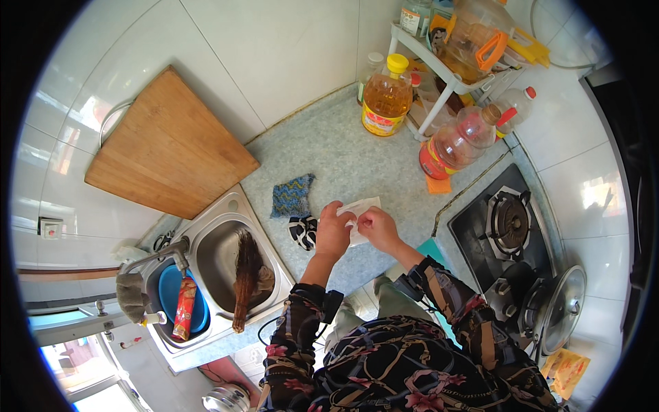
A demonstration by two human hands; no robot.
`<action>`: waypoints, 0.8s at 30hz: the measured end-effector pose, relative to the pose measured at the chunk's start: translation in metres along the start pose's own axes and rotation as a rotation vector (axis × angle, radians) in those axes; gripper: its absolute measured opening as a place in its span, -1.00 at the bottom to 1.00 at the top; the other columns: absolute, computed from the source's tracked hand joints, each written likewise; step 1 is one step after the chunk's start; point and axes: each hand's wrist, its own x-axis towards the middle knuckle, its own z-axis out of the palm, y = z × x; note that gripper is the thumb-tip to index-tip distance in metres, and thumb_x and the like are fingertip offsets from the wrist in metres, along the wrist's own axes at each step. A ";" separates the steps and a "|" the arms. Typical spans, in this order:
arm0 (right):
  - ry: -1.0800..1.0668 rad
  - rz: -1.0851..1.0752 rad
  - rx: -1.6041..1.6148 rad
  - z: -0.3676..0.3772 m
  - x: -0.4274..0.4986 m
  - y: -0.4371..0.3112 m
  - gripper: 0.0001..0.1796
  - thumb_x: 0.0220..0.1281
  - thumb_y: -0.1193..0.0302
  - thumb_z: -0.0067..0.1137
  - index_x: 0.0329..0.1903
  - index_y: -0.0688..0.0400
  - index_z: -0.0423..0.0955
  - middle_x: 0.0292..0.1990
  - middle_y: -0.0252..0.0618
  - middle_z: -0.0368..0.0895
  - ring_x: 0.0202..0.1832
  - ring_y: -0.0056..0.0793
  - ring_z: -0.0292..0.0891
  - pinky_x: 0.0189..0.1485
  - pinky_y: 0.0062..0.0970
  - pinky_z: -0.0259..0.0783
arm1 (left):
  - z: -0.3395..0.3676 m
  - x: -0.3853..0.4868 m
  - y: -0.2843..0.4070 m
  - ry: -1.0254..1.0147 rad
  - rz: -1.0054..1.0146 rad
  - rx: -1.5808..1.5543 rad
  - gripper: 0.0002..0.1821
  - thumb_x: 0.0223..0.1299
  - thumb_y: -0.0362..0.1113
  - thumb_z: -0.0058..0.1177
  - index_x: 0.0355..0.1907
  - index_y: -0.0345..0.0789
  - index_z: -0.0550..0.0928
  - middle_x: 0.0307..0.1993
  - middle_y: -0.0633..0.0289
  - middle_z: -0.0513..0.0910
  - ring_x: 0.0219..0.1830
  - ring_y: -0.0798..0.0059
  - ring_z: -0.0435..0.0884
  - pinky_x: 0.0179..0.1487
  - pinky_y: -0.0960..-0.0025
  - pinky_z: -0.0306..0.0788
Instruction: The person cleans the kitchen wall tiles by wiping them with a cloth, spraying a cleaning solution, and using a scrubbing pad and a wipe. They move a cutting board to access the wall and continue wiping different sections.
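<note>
A white, flat packet or folded sheet lies under both hands at the counter's front, its far edge showing beyond them. My left hand pinches its left side between thumb and fingers. At its right side, my right hand has curled fingers closed on it, close to the left fingertips. Much of the white piece is hidden by the hands. Just left of my left hand is a bunched black-and-white cloth item. Beyond that lies a blue knitted cloth with a zigzag pattern.
Left stands a steel sink with a straw brush and a blue basin. A wooden cutting board leans on the wall. Oil bottles and a white rack stand behind; a gas stove is at right.
</note>
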 end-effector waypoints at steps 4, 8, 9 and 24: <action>-0.073 0.004 0.128 -0.005 -0.001 0.001 -0.91 0.06 0.55 0.22 -0.32 0.20 0.60 -0.38 -0.20 0.58 -0.36 -0.34 0.56 -0.27 -0.44 0.47 | 0.000 0.004 -0.014 0.008 0.047 -0.062 -0.85 -0.11 -0.58 0.16 -0.47 -0.27 0.60 0.10 0.05 0.51 0.13 0.02 0.49 0.10 0.19 0.45; -0.089 0.052 0.118 -0.012 0.004 0.001 -0.91 0.09 0.56 0.20 -0.30 0.21 0.59 -0.37 -0.16 0.60 -0.34 -0.36 0.59 -0.23 -0.47 0.49 | -0.008 0.003 -0.028 -0.055 0.093 -0.100 -0.87 -0.10 -0.61 0.10 -0.52 -0.31 0.56 0.10 0.01 0.56 0.05 0.00 0.56 0.04 0.22 0.50; -0.096 -0.005 0.085 -0.014 0.005 0.000 -0.92 0.08 0.54 0.20 -0.31 0.19 0.58 -0.37 -0.16 0.60 -0.34 -0.30 0.58 -0.25 -0.42 0.48 | -0.010 0.003 -0.030 -0.084 0.087 -0.096 -0.87 -0.10 -0.61 0.09 -0.53 -0.32 0.55 0.10 0.00 0.56 0.04 -0.01 0.58 0.03 0.23 0.50; -0.234 -0.393 -0.688 0.002 0.025 -0.019 -0.92 -0.02 0.41 0.16 -0.51 0.14 0.55 -0.43 -0.19 0.55 -0.40 -0.16 0.58 -0.38 -0.22 0.49 | -0.018 0.007 -0.037 -0.130 0.022 -0.246 -0.84 -0.15 -0.63 0.08 -0.54 -0.29 0.59 0.16 -0.04 0.53 0.15 -0.03 0.52 0.13 0.24 0.47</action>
